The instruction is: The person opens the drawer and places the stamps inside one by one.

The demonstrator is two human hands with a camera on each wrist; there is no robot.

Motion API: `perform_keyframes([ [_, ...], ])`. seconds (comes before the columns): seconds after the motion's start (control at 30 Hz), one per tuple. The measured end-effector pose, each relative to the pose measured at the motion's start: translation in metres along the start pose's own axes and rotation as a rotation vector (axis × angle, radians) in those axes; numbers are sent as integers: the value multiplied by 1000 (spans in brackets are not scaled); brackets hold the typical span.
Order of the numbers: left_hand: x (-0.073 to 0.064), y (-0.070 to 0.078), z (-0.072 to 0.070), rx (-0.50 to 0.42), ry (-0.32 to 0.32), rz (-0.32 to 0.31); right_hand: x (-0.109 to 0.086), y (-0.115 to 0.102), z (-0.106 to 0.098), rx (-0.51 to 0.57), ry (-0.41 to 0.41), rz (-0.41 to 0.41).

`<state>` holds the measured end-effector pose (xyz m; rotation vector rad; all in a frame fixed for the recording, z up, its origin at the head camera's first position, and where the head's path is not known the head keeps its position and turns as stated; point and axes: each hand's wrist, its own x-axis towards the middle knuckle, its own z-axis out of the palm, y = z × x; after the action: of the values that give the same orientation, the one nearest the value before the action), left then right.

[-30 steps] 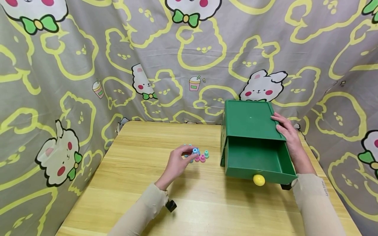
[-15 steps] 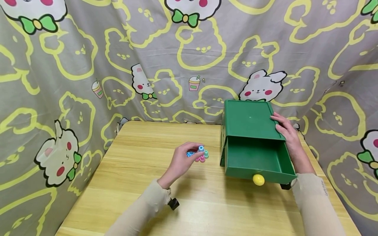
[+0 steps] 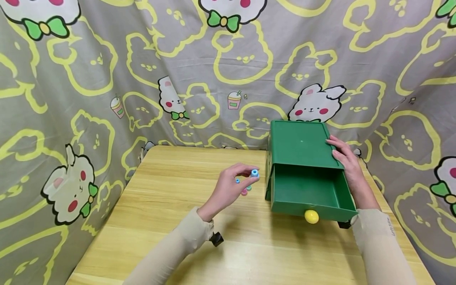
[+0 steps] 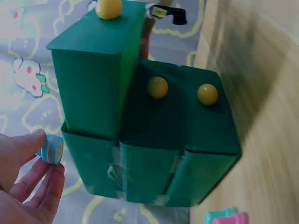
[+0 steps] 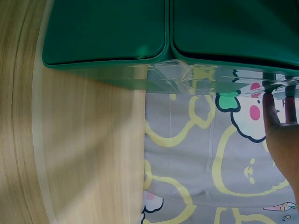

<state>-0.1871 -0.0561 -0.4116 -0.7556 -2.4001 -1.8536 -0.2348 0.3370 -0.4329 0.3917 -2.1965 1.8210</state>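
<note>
In the head view my left hand [image 3: 229,184] pinches a small blue toy stamp [image 3: 254,174] between thumb and fingers, held up left of the green drawer cabinet [image 3: 299,142]. The left wrist view shows the stamp's round, patterned end [image 4: 58,150] facing the cabinet side. The cabinet's top drawer [image 3: 303,190] is pulled out, its inside bare, with a yellow knob [image 3: 311,217] on the front. My right hand [image 3: 347,158] rests against the cabinet's right upper edge, fingers extended; the right wrist view shows its fingertips [image 5: 268,100] at the cabinet wall.
Pink stamps [image 3: 244,192] and a teal stamp [image 3: 249,188] stand on the wooden table [image 3: 171,198], partly hidden by my left hand. A small blue piece [image 3: 237,181] shows by the palm. Two lower drawers [image 4: 175,112] are shut. A patterned curtain [image 3: 199,59] hangs behind.
My left hand has lifted the blue stamp from the cluster and carried it right, towards the cabinet. The right hand and the drawer have stayed put.
</note>
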Motion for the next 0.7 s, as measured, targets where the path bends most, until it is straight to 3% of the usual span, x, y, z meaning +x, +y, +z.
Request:
perform_keyframes([
  [0.13,6,10,3,14,-2,27,0,0,0,4,-1,2],
  [0.37,20,24,16,102,-16,157,0,2,-1,-1,0,-12],
  [0.7,35,38,37,78,-88,189,0,2,-1,0,-5,0],
])
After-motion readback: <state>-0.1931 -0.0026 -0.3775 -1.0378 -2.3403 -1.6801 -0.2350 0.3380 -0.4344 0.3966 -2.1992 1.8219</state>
